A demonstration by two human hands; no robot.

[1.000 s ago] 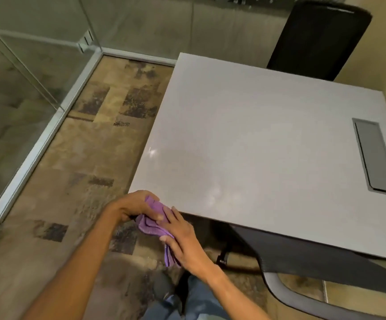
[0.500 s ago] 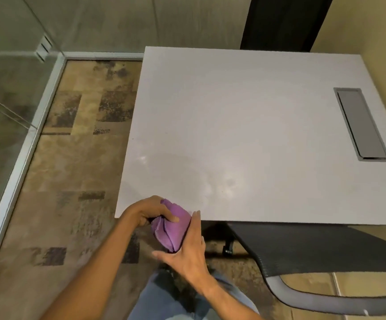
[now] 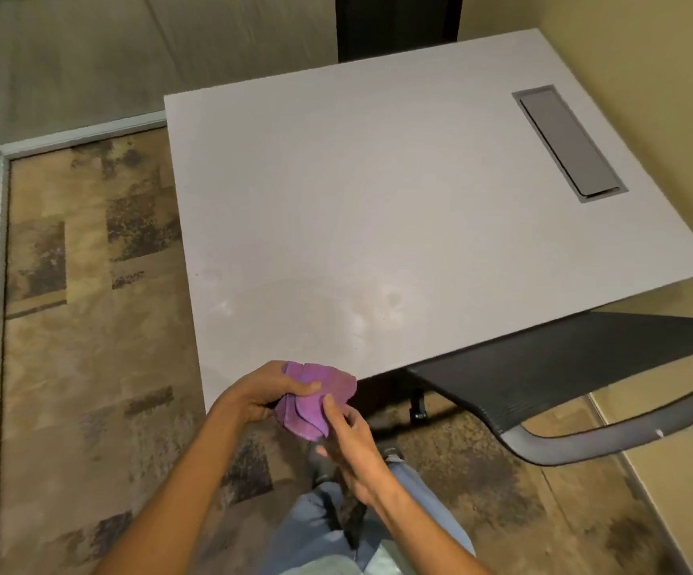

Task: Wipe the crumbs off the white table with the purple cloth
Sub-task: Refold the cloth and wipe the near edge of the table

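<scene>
The purple cloth (image 3: 316,398) is bunched and folded at the near left corner of the white table (image 3: 378,209), partly over the edge. My left hand (image 3: 262,394) grips the cloth from the left, thumb on top. My right hand (image 3: 347,441) pinches the cloth's lower right side with thumb and fingers, just off the table edge. The tabletop shows faint smears near its front; crumbs are too small to make out.
A grey recessed cable hatch (image 3: 566,143) sits in the table's far right. A black mesh chair (image 3: 585,367) with a grey armrest stands under the near right edge. Another dark chair (image 3: 394,22) is behind the table. Patterned carpet (image 3: 87,305) lies to the left, a yellow wall on the right.
The camera has swung, so the table now looks rotated. Both hands stay at the table corner, reworking the cloth; it is now flatter and more spread between the fingers.
</scene>
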